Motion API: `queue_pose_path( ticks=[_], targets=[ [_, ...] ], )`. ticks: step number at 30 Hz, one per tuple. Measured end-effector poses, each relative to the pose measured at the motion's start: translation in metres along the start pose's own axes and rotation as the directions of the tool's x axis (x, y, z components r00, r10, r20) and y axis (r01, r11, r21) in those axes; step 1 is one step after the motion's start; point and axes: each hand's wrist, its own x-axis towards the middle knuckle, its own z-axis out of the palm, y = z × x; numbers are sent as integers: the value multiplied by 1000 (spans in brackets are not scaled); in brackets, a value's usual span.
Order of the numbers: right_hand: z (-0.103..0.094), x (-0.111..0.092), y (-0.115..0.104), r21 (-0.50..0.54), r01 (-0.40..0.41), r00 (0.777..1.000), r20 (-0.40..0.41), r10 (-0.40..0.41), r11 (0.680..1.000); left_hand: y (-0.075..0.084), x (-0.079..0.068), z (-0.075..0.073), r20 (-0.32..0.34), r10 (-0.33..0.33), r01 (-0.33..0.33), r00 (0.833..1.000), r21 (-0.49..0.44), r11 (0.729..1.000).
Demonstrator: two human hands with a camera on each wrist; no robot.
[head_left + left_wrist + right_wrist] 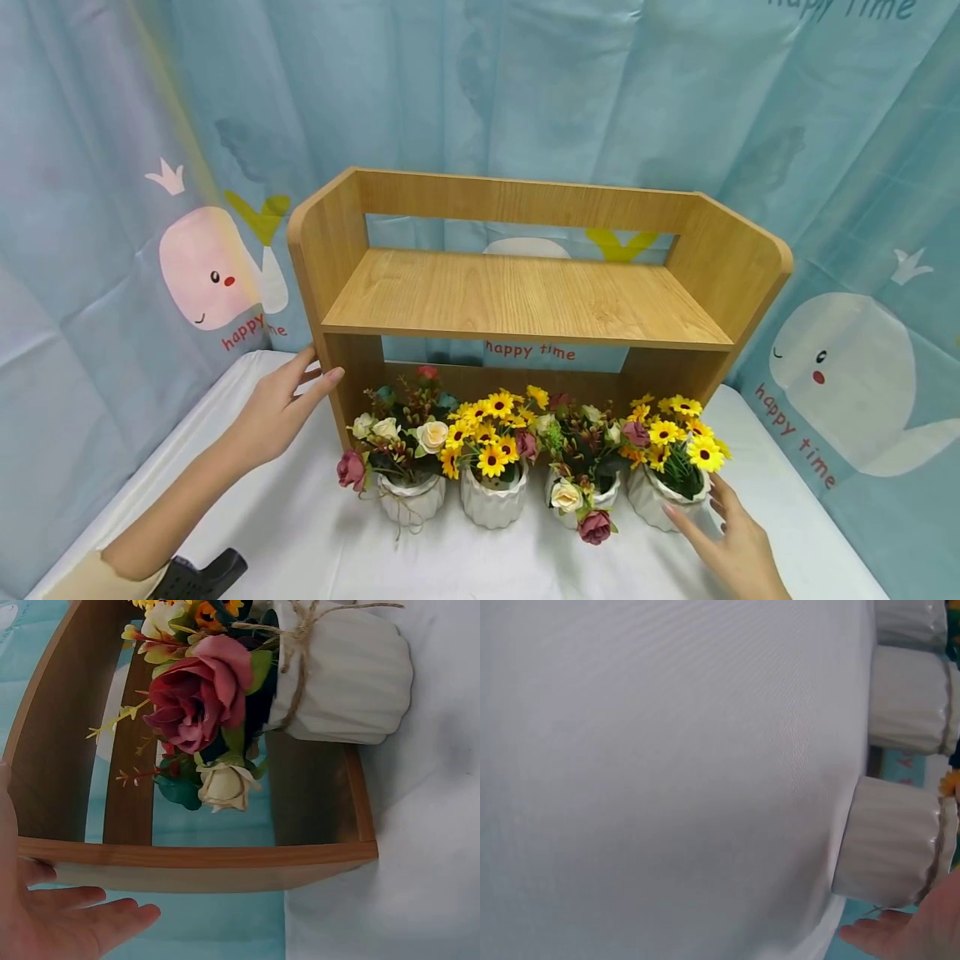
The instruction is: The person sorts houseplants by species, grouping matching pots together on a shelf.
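Left of centre, the left hand [279,410], fingers loosely spread, is beside the mid-frame shelf [525,296]. At lower right, the right hand [733,543], thumb and fingers parted, is at the rightmost flowerpot [649,498]; contact is unclear.

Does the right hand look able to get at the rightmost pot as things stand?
Likely yes: the right hand is close beside the rightmost pot, and nothing shows between them.
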Motion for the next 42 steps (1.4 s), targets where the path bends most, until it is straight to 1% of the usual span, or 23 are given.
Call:
queue_pose_path(
  ticks=[6,9,13,17,20,24,29,31,35,38,42],
  targets=[
    [5,4,-5,91,-32,999,0,32,995,7,9,-6,-27,-10,11,1000,27,1000],
    [8,4,-7,124,-29,999,-25,33,992,10,13,-11,-39,-18,20,999,43,999],
    [13,4,-10,165,-21,997,-70,32,986,14,19,-16,-71,-12,17,997,65,998],
    [18,5,-13,202,-23,994,-104,45,979,18,27,-20,-90,-19,21,996,32,999],
    [22,5,-16,220,-7,990,-135,38,976,20,31,-21,-94,-28,28,995,-2,1000],
    [27,4,-17,260,25,981,-192,27,965,24,34,-23,-96,-38,38,995,-2,999],
    [33,2,-20,320,71,963,-270,20,945,28,37,-27,-106,-48,49,993,5,999],
    [36,1,-21,333,70,955,-294,33,940,29,39,-29,-112,-48,48,993,4,999],
    [39,0,-24,356,40,953,-294,71,934,32,42,-31,-110,-53,54,993,8,999],
    [39,-1,-25,357,31,952,-296,82,933,33,43,-32,-103,-56,57,993,6,998],
    [40,-3,-26,362,44,938,-335,86,931,34,45,-32,-94,-64,64,993,2,998]
  ],
)
